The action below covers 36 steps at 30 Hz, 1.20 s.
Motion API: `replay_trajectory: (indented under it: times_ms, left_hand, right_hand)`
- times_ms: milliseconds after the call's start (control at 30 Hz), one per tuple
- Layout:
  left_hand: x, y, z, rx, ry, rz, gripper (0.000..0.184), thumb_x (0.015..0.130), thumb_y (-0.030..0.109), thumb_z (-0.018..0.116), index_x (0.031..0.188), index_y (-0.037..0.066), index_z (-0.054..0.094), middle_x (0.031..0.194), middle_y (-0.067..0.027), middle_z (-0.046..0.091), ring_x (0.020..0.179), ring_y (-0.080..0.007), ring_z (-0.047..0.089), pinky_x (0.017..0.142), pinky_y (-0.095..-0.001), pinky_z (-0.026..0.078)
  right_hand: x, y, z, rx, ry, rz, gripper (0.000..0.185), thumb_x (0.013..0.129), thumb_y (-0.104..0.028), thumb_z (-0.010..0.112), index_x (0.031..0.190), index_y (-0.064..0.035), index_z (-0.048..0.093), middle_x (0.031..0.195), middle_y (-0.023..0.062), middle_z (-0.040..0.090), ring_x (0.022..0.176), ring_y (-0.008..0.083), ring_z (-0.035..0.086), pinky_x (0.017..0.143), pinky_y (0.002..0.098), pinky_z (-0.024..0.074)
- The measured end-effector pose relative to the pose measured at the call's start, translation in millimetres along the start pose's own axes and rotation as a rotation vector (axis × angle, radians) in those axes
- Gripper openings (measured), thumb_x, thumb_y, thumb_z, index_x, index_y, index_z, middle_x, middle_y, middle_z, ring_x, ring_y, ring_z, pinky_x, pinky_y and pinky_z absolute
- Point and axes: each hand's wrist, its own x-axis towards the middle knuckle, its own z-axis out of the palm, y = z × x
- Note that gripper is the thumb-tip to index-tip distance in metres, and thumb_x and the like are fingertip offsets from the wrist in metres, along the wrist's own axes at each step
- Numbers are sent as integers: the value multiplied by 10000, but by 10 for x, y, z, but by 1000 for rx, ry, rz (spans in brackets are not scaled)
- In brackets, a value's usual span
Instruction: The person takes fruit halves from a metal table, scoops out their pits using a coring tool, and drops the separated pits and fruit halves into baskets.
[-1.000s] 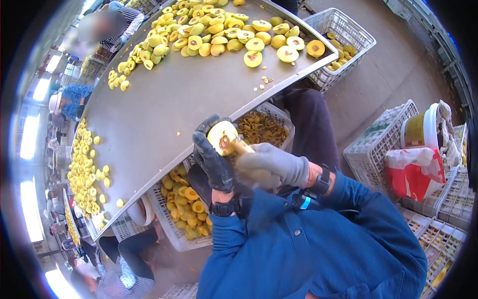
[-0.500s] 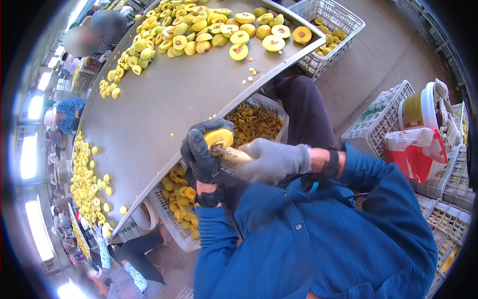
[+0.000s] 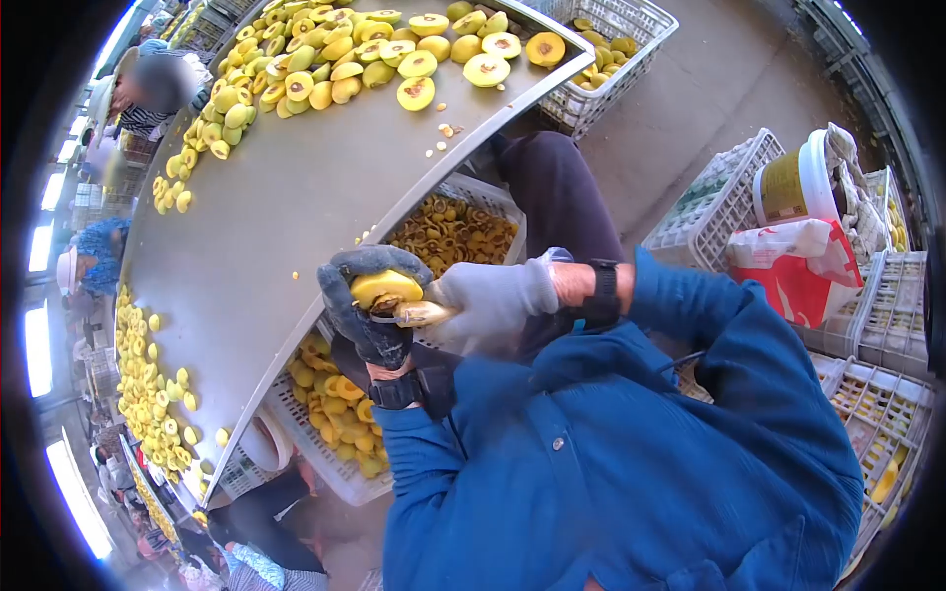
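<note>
My left hand (image 3: 343, 295), in a dark, stained glove, is closed round a yellow peach half (image 3: 386, 287) beside the table's edge. The brown stone hollow of the fruit faces my body. A pitting knife (image 3: 426, 313) with a pale handle is gripped in my right hand (image 3: 498, 298), which wears a grey glove. Its thin metal end is at the hollow; how deep it sits cannot be made out. Many peach halves (image 3: 340, 91) are heaped along the far side of the metal table (image 3: 286, 197), mostly yellow, some cut side up.
Below the table edge stand a crate of brown-yellow scraps (image 3: 458, 236) and a crate of peach halves (image 3: 335, 409). Another white crate (image 3: 576, 110) is beyond the table corner. At right are stacked crates (image 3: 892, 310), a bucket (image 3: 788, 187) and a red-white bag (image 3: 788, 276). Other people sit at left.
The whole view has shifted, so the table and both hands appear further left. The peach half has tilted, its cut face turning more toward my body, and the knife's angle has changed.
</note>
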Motion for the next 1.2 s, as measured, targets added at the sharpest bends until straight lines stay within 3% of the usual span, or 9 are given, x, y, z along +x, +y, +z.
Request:
replay_trajectory:
  times_ms: [167,233,333,400,533,700,867,967,1200]
  left_hand:
    - [55,129,-18,50,-251,-23,527,1012,513,339,831,62,542,716,-179,603,605,-303,586,587,-404,522]
    - [50,150,47,-111,-86,-78,593,1002,540,339,851,19,578,736,-195,614,637,-303,609,589,-394,534]
    - [122,57,-175,-187,97,-40,643,997,583,310,997,11,604,851,-203,652,698,-315,641,620,-401,561]
    - [142,28,-252,-156,406,-16,636,1005,582,293,1078,18,579,934,-206,662,783,-332,671,682,-426,585]
    - [48,-47,-662,40,379,99,647,1010,580,285,1160,15,563,1044,-180,663,937,-317,662,829,-434,576]
    - [-350,68,-1271,255,617,225,585,1027,482,332,1151,-47,551,1029,-189,644,882,-273,669,700,-362,607]
    - [-1140,406,-2979,1567,743,175,491,1033,380,397,1204,-39,588,1196,-214,622,1116,-346,582,976,-410,455]
    - [-685,645,-2222,1465,784,168,446,999,325,490,1254,-32,569,1289,-221,561,1201,-350,523,1019,-422,414]
    - [1334,-144,-1370,1585,-75,531,377,870,136,650,1228,45,573,1244,-178,586,1201,-352,535,1023,-439,412]
  right_hand:
    - [58,143,-11,219,-148,3,193,891,-219,627,820,-39,635,564,-25,496,476,103,497,435,258,394]
    - [139,195,-7,365,-252,28,166,886,-199,635,822,-46,637,575,-27,493,473,98,485,424,251,380]
    - [277,314,66,289,-207,-334,143,884,-185,644,877,-43,657,664,-17,539,565,80,501,497,252,401]
    - [123,182,-47,575,-326,146,130,889,-162,633,906,-39,670,750,-22,573,717,53,514,648,259,448]
    - [211,604,-152,-1131,244,55,226,784,-229,672,895,-42,608,702,160,650,609,327,648,576,441,503]
    - [117,639,-156,-962,325,-3,267,836,-320,658,903,-82,557,616,194,596,611,400,624,571,503,478]
    - [10,757,-288,-935,309,121,282,864,-327,631,924,-61,559,674,196,625,663,398,640,593,492,495]
    - [-52,905,-296,-878,338,165,268,881,-313,611,924,-52,564,695,198,637,679,396,647,594,480,503]
    - [-96,1259,-337,-618,395,90,198,918,-295,580,921,-98,596,713,178,648,645,382,642,577,456,503]
